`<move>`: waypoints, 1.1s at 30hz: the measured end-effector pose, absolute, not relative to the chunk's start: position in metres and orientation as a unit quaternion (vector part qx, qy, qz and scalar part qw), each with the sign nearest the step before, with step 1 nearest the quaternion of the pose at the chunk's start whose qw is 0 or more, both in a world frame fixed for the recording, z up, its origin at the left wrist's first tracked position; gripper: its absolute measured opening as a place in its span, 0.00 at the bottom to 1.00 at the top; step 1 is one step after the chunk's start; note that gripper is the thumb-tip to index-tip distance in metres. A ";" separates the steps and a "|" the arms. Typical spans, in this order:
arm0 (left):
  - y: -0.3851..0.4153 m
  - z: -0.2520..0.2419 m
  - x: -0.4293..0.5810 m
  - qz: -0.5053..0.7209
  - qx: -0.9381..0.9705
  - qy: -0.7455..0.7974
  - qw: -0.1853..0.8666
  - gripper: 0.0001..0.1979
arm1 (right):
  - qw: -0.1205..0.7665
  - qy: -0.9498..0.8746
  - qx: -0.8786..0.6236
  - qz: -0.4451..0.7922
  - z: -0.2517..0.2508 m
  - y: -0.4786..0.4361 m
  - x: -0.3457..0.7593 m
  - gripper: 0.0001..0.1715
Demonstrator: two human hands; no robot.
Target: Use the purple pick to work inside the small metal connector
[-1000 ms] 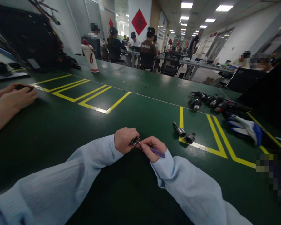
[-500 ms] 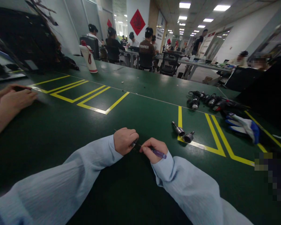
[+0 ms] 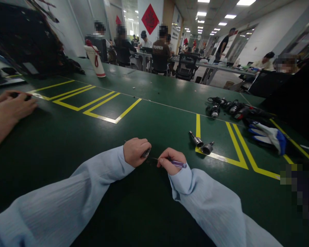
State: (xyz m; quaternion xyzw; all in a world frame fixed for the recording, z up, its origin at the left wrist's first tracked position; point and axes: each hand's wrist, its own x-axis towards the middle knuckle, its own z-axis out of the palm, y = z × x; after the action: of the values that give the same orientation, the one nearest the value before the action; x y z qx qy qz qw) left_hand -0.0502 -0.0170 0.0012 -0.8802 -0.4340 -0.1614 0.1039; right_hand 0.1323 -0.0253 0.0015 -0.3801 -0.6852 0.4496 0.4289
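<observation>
My left hand (image 3: 134, 152) is closed around a small dark metal cylindrical part (image 3: 146, 153) that rests low on the green table (image 3: 154, 116). My right hand (image 3: 170, 160) pinches a thin purple-handled screwdriver (image 3: 179, 164), whose tip points left toward the part. Both wrists lie on the table, in pale blue sleeves. To the right, two similar metal parts (image 3: 202, 145) lie on a yellow line.
Another person's hands (image 3: 11, 104) rest at the left edge. A white bottle with a red strap (image 3: 95, 61) stands at the back left. Black power tools (image 3: 228, 109) and blue-white gloves (image 3: 267, 135) lie at the right. Several people sit at desks behind.
My right hand has drawn slightly to the right, leaving more of the screwdriver shaft showing between the hands. The left hand has tipped the part lower toward the table.
</observation>
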 end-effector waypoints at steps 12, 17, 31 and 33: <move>-0.014 0.007 -0.055 -0.214 -0.823 -0.486 0.201 0.18 | 0.375 -0.558 -0.425 0.606 -0.001 -0.013 0.131 0.05; -0.014 0.003 -0.059 -0.235 -0.814 -0.490 0.205 0.20 | 0.379 -0.554 -0.419 0.612 0.000 -0.011 0.132 0.05; -0.004 -0.005 -0.051 -0.431 -0.687 -0.551 -0.195 0.13 | 0.398 -0.559 -0.349 0.638 -0.011 -0.012 0.126 0.12; -0.005 -0.004 -0.049 -0.455 -0.662 -0.522 -0.286 0.15 | 0.399 -0.563 -0.351 0.633 -0.012 -0.012 0.126 0.11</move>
State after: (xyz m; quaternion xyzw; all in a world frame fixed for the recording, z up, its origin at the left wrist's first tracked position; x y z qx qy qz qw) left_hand -0.0489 -0.0050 -0.0037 -0.6624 -0.5215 -0.4554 -0.2861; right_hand 0.1261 -0.0123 -0.0120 -0.3509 -0.5634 0.6327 0.3988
